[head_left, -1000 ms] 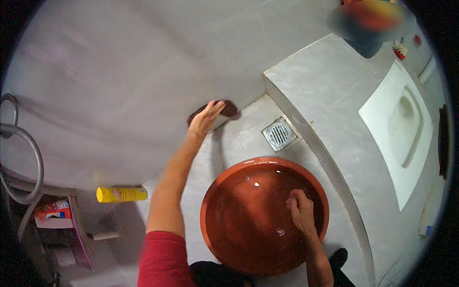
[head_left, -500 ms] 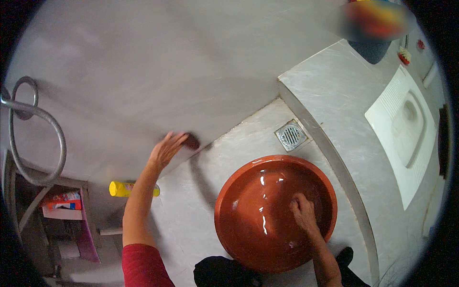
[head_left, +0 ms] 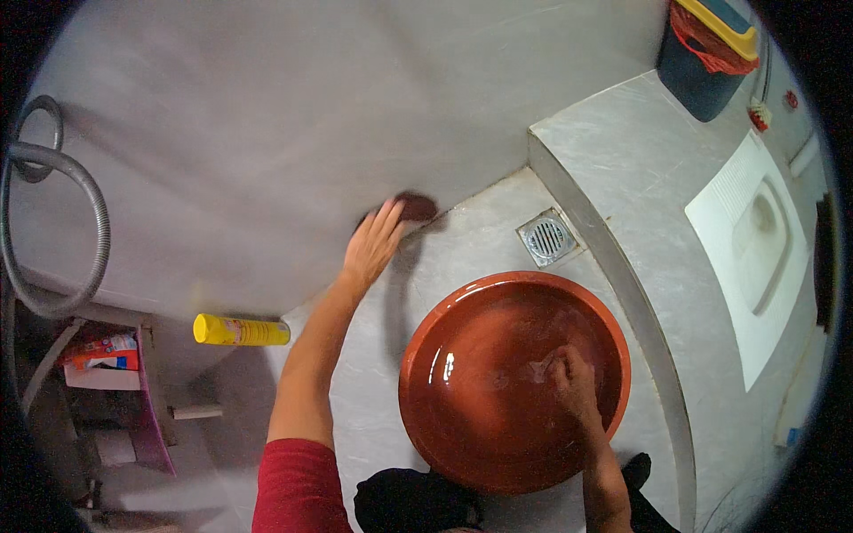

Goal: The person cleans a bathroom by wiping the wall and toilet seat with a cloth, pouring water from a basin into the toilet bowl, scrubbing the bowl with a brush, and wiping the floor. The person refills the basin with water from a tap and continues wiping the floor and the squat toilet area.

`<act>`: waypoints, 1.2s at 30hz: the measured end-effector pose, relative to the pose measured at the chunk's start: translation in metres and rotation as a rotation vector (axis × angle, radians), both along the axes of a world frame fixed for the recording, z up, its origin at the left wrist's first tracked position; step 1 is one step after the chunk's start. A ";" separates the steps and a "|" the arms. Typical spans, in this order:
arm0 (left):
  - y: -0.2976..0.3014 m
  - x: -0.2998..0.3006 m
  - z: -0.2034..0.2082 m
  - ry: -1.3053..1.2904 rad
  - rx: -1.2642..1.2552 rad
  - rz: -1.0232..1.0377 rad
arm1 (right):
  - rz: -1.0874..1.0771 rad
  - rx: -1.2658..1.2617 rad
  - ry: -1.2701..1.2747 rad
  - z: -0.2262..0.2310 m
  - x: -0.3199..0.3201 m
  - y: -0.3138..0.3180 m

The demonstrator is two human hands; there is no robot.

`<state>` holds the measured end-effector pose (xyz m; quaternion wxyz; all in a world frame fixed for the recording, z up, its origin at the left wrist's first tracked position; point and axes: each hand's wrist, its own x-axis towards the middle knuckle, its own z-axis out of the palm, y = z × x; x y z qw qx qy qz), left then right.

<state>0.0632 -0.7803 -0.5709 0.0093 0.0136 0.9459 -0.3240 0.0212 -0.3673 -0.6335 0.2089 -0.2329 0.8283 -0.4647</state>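
My left hand (head_left: 377, 234) reaches forward with long, nearly straight fingers over a dark reddish-brown pad (head_left: 416, 207). It presses the pad to the grey wall, low down by the floor seam; whether the pad is a sponge or a folded cloth I cannot make out. My right hand (head_left: 576, 380) is down in a wide reddish-brown basin (head_left: 422, 449) that holds water. Its fingers are curled closed, and anything inside them is hidden. Ripples and light reflections show on the water around it.
A yellow bottle (head_left: 240, 330) lies near my left forearm. Past the basin are a metal floor drain (head_left: 547, 237) and a raised step (head_left: 613, 258) bearing a white squat toilet (head_left: 755, 240) and a bin (head_left: 697, 84). A grey hose (head_left: 93, 213) loops at left above a shelf (head_left: 147, 400).
My left hand and the pad have moved right and farther away along the wall's foot. My right hand stays in the basin, moved slightly. The view has shifted a little.
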 end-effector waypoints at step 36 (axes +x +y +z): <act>0.048 -0.131 -0.140 -0.119 0.753 0.109 | -0.067 0.150 0.096 0.009 0.013 0.027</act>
